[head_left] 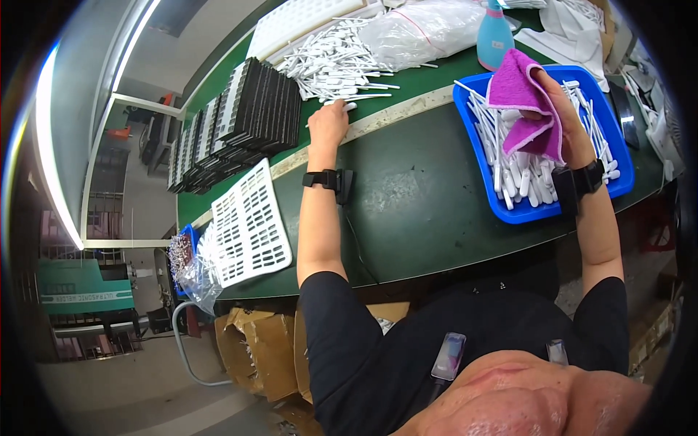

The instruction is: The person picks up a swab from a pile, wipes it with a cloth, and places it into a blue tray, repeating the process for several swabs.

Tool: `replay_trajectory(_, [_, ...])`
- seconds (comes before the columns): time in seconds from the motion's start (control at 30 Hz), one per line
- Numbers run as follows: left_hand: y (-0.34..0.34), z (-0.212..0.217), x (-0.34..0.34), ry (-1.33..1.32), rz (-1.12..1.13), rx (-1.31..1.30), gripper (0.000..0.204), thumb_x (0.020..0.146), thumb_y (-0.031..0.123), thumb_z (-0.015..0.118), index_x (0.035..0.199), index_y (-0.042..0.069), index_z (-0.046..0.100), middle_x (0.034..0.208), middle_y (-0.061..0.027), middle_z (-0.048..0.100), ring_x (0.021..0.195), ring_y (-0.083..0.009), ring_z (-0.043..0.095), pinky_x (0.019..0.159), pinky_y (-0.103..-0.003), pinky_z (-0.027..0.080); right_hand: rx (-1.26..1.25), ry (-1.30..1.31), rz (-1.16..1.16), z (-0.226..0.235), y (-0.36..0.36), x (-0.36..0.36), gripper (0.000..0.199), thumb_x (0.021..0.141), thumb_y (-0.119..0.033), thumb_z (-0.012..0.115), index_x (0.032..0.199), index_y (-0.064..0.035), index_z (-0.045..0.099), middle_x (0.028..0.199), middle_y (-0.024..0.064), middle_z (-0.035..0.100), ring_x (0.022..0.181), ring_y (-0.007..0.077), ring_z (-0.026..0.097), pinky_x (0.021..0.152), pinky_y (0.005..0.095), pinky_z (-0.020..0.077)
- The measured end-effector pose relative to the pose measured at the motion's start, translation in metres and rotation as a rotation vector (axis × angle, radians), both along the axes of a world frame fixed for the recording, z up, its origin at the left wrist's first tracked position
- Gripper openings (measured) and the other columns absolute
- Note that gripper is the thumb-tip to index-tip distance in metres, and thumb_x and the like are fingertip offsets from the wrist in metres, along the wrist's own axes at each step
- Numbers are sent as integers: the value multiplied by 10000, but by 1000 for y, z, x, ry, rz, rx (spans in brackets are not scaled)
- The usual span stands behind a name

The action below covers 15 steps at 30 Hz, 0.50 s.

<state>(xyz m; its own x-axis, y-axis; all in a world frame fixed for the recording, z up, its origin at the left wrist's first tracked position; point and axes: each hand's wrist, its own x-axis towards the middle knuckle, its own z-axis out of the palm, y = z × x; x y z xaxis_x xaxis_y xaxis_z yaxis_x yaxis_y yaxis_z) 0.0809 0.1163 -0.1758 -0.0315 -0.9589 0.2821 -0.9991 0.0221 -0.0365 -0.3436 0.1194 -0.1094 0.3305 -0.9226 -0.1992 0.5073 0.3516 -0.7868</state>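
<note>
My right hand (567, 120) grips a purple cloth (525, 102) above the right-hand blue tray (499, 206). White plastic sticks (520, 178) with thick ends fill that tray; the cloth and hand hide some of them. On the far side of the table, my left hand (329, 125) is at the near edge of a loose pile of similar white sticks (331, 58). Its fingers are closed on a white plastic stick (350, 106), whose thick end shows beside the fingertips.
Stacked black slotted trays (254, 109) stand left of the pile. A white perforated plastic sheet (251, 225) lies at the table's left edge. At the back are a clear plastic bag (422, 33) and a blue spray bottle (496, 40). Cardboard boxes (258, 349) sit below the green table (407, 196).
</note>
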Motion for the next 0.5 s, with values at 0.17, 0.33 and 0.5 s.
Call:
replay_trajectory(0.17, [16,28,-22,662,27,-95,231,855,199,528,1024,66,613,902,-141,655,724,-269,645,578,-363,519,-71,-53,27,-11,-15,-11,272,909,-323,523,1012,-82,592,781,7,638,568,61,590,454,164,486])
replay_trajectory(0.33, [15,37,-58,1747,-150,-415,245,888,153,533,1038,-38,570,907,-122,638,656,-177,626,497,-278,525,-73,25,-52,1,-3,-5,289,905,-326,528,1038,-77,589,806,17,646,610,74,611,458,171,492])
replay_trajectory(0.5, [-11,28,-81,1782,-191,-404,329,894,125,539,1174,-38,480,860,-119,632,634,-146,607,482,-246,525,-59,56,-101,5,1,1,300,902,-319,530,1053,-65,584,801,20,648,612,80,615,459,173,493])
